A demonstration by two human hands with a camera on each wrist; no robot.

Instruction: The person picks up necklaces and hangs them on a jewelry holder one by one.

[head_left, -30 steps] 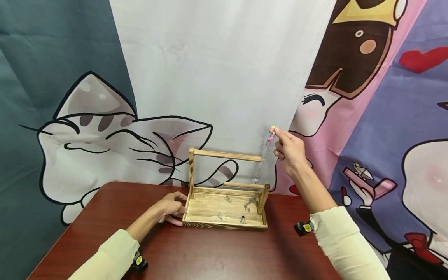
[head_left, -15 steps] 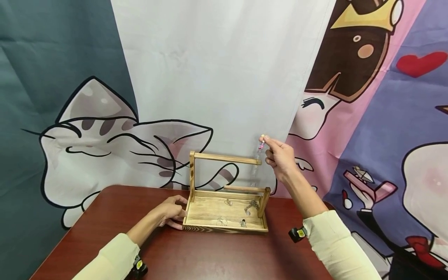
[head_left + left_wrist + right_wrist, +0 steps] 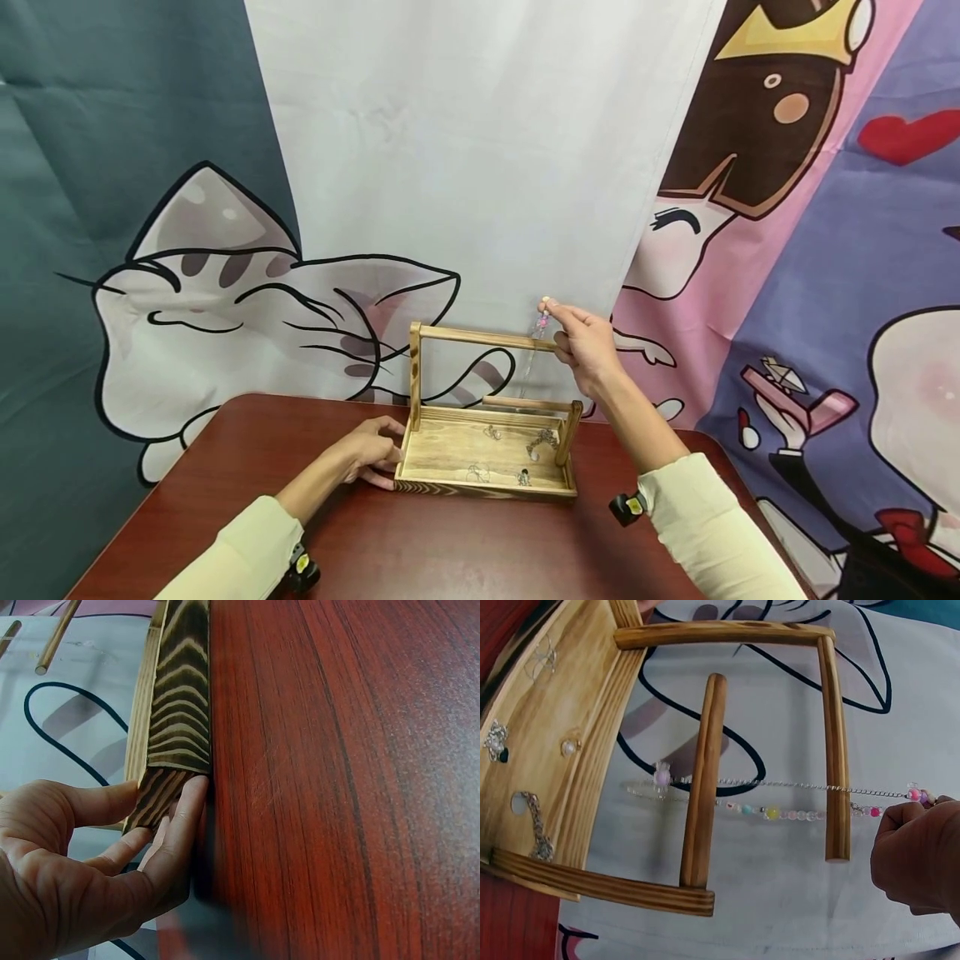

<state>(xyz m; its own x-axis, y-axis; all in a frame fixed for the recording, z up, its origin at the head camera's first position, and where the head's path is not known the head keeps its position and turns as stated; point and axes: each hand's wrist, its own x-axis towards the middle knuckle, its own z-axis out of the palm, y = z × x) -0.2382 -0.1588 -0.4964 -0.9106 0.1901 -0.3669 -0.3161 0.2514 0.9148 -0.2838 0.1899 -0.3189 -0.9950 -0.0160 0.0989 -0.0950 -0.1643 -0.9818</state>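
A wooden jewelry stand (image 3: 491,490) has a tray base and two horizontal bars. My left hand (image 3: 365,454) grips its left end; in the left wrist view the thumb lies against the inner side and the fingers against the outside. My right hand (image 3: 588,346) is raised by the free end of the upper bar (image 3: 480,337), pinching a beaded necklace (image 3: 802,815) at its top. The loop hangs stretched down past both bars, its lower end behind the lower bar (image 3: 703,780). Whether a strand passes in front of the upper bar I cannot tell.
In the tray lie a silver chain with a round pendant (image 3: 536,825), a thin wire-like piece (image 3: 541,658), a small pearl piece (image 3: 570,746) and a silver piece with a dark bead (image 3: 496,742). The stand rests on a reddish table (image 3: 450,550) before a printed cloth (image 3: 465,167).
My right hand has moved left and down with the necklace, from right of the upper bar's free end to beside it. The left hand has kept its grip on the stand.
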